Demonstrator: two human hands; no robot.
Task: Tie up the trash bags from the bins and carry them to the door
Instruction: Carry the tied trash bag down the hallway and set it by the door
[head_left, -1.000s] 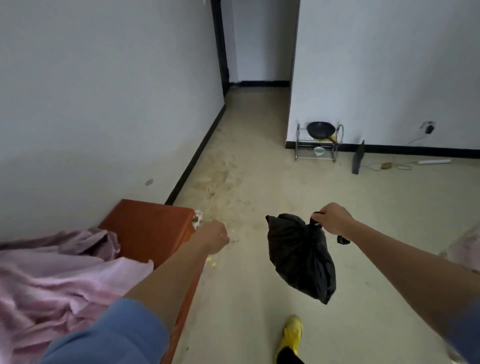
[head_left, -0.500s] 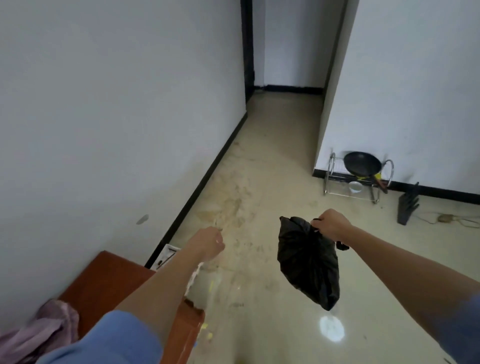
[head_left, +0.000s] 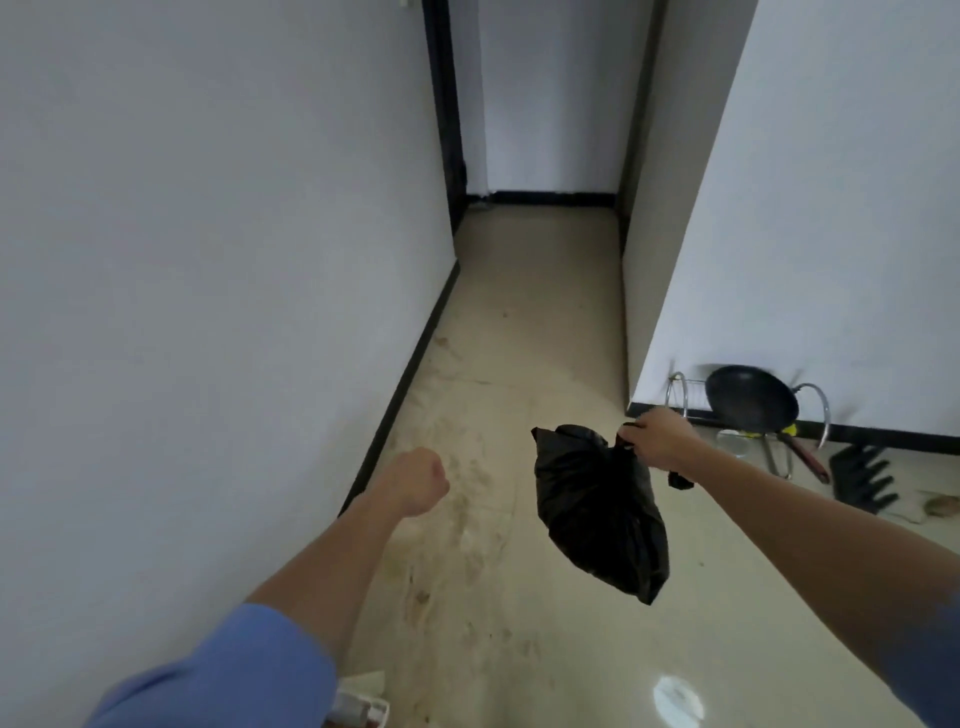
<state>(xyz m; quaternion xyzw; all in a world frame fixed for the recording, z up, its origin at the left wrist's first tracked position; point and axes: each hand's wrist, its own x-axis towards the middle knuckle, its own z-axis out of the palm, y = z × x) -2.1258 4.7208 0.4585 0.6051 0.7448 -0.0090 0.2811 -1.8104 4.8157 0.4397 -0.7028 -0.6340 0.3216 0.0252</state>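
A tied black trash bag (head_left: 602, 514) hangs in the air over the pale floor, right of centre. My right hand (head_left: 660, 437) grips its knotted top, arm stretched forward. My left hand (head_left: 418, 480) is held out ahead at the left, fingers curled into a fist with nothing in it. A narrow corridor (head_left: 540, 291) runs straight ahead between two white walls toward a dark door frame (head_left: 441, 104) at its far left.
A metal rack (head_left: 685, 395) with a black frying pan (head_left: 753, 399) stands against the right wall, with a black knife block (head_left: 862, 478) beside it on the floor. The left wall runs close beside my left arm. A white object (head_left: 363, 701) lies at the bottom edge.
The view has moved forward and lifted toward the corridor; the orange cabinet and pink cloth have dropped out of sight. The bag still hangs from my right hand.
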